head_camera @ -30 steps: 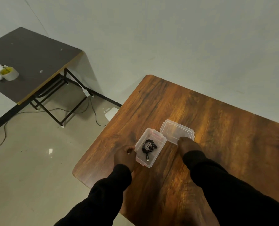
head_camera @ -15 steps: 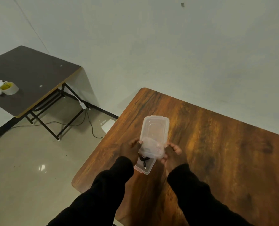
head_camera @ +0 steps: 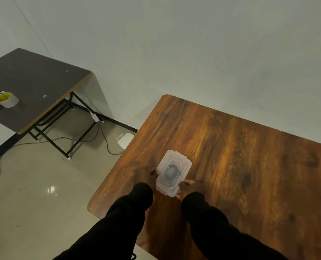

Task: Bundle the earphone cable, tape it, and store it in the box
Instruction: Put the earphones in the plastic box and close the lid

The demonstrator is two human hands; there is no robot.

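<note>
A small clear plastic box (head_camera: 182, 161) rests on the wooden table (head_camera: 240, 156) near its left edge, with its clear lid lying flat on top. The bundled black earphone cable (head_camera: 170, 172) shows dimly through the lid, inside the box. My left hand (head_camera: 145, 175) grips the box's left side. My right hand (head_camera: 190, 186) holds its near right corner. Both arms are in black sleeves.
A dark folding table (head_camera: 34, 87) stands to the left, with a white and yellow tape dispenser (head_camera: 3, 99) on it. Cables and a white adapter (head_camera: 125, 140) lie on the tiled floor between the tables. A plain wall runs behind.
The lid, first lying beside the open box, was lifted over it and now sits flat on the box. Both hands moved in to hold the box's sides.
</note>
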